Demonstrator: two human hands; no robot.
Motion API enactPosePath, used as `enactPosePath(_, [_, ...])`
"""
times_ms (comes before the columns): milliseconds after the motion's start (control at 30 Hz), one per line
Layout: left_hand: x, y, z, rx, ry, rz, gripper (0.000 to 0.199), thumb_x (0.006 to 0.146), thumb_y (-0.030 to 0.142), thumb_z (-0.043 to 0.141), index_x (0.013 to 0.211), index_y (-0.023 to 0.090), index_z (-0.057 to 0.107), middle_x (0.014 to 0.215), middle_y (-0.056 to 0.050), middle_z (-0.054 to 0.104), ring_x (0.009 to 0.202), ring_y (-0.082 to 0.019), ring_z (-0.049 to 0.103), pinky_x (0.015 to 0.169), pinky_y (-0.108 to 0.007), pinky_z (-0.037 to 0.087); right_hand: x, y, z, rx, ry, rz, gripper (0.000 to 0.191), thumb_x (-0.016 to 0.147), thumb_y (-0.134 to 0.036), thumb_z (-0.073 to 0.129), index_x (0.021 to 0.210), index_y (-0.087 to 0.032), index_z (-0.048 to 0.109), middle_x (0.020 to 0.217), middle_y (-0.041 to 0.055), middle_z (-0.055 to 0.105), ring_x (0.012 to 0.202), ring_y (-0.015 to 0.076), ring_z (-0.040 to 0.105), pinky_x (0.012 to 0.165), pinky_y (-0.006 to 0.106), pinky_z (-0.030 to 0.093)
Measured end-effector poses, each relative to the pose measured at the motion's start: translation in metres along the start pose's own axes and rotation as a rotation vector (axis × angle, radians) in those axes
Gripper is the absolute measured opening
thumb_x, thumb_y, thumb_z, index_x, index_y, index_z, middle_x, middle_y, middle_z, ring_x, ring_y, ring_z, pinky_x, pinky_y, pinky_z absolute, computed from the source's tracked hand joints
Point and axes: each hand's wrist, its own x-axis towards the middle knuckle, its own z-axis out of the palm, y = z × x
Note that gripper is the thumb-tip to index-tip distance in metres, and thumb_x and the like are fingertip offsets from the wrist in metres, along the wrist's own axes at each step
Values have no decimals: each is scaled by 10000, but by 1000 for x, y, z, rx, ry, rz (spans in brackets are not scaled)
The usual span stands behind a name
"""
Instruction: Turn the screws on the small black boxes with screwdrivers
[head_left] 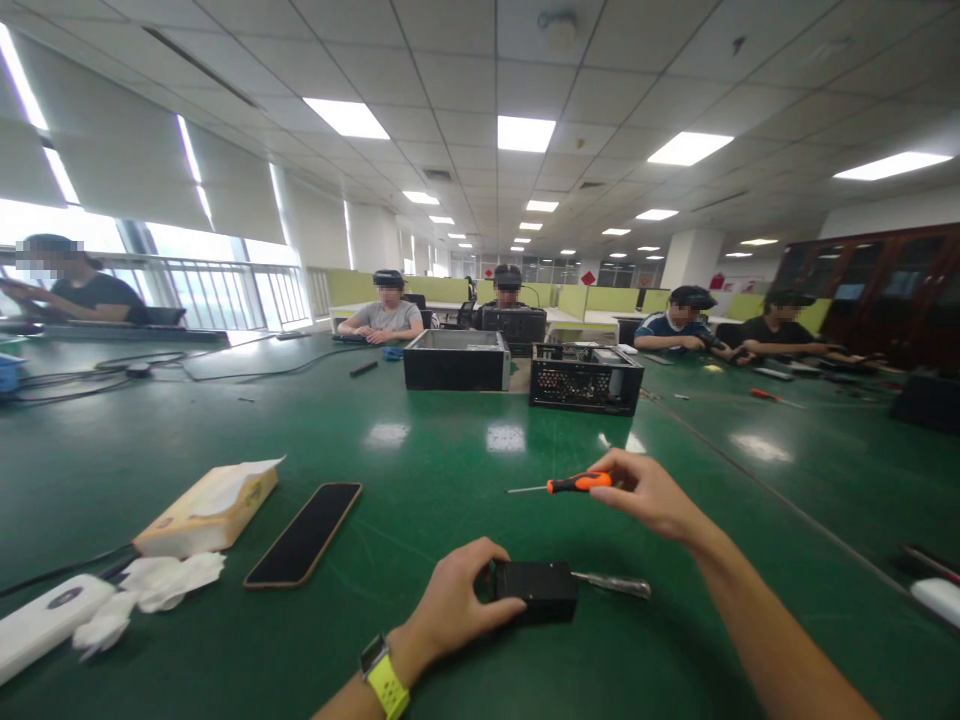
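Note:
On the green table a small black box (pixel 537 590) lies in front of me. My left hand (pixel 466 590) grips its left end, thumb on the near side and fingers on the far side. Up and to the right, my right hand (pixel 646 490) holds a screwdriver (pixel 581 482) by its orange and black handle, clear of the box. The screwdriver's thin shaft points left, roughly level. A second, silver tool, slim like a screwdriver (pixel 619 583), lies against the right side of the box; its left tip is partly hidden.
Left of my hands lie a phone (pixel 306 535), a tissue pack (pixel 214 505), crumpled tissues (pixel 169 580) and a white device (pixel 49 625). Two black metal cases (pixel 456 362) (pixel 585 380) stand farther back. Another orange screwdriver (pixel 765 396) lies at right. Several people sit around the table.

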Motion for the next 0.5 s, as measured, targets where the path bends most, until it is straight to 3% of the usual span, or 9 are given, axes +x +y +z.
enactPosePath(133, [1,5,-2,23,-6,-9,277,709,320,772,923,194,649,896,-22,673,809,-216,606,722,-280,445,-18,53,42,-23,-6,88,246,853,-334,595,972,-129,658,834,48,697,667,160,597,613,263,454])
enactPosePath(233, [1,6,-4,33,-9,-23,270,700,308,765,916,197,648,905,-24,679,828,-227,610,751,-294,451,-27,71,62,-61,-30,109,210,839,-312,609,947,-144,674,830,37,706,694,172,614,633,271,465])
enactPosePath(333, [0,6,-4,19,-19,-31,273,711,296,751,950,207,654,929,-21,687,844,-226,612,780,-299,450,-27,71,67,-112,-35,95,190,817,-329,642,902,-165,689,833,37,704,747,199,615,684,299,470])
enactPosePath(500, [0,4,-4,9,-23,-47,269,716,311,759,944,200,668,930,-24,687,857,-231,608,784,-297,440,-27,44,69,-156,-22,-19,358,859,-483,620,1066,-197,683,1082,93,682,1013,266,568,895,379,428])
